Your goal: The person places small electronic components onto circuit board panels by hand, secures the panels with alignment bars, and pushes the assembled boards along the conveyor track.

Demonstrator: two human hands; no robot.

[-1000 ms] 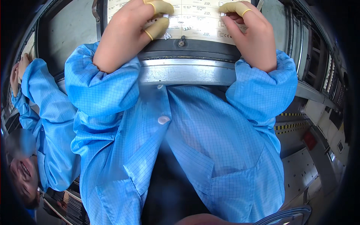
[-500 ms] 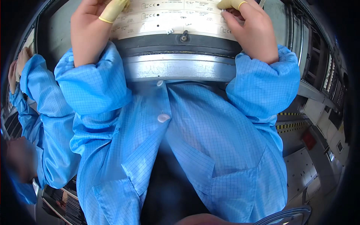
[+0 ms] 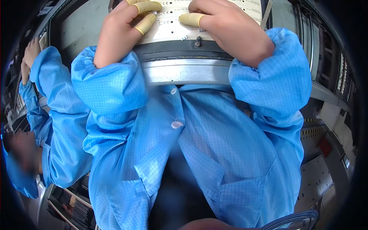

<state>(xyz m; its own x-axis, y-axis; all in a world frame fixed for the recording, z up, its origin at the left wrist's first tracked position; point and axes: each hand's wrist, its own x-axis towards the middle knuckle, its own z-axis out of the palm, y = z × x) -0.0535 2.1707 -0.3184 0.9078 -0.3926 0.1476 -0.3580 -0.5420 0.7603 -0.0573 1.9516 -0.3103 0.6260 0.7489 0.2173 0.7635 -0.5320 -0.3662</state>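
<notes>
Both my hands are over a pale printed panel (image 3: 168, 36) with rows of small print and round dark holes. Yellow finger cots cover some of my fingertips. On the panel's left side, my left hand (image 3: 122, 28) pinches a tiny white piece (image 3: 155, 12) between thumb and finger. My right hand (image 3: 234, 28) reaches in from the right, its covered thumb stretched out on the panel and apart from the other fingers. I see nothing held in it; some fingertips pass out of view at the top. Another small white piece (image 3: 184, 37) lies near the panel's front edge.
A dark metal stud (image 3: 197, 41) stands at the panel's near edge, behind a black strip and a silver rail (image 3: 184, 73). At far left, a co-worker in a blue coat (image 3: 69, 126) has both hands up. Machine framing (image 3: 312, 50) lines the right side.
My hands have come closer together, the right moving left across the panel and the left moving right. The view has shifted slightly. The right thumb and fingers have spread apart.
</notes>
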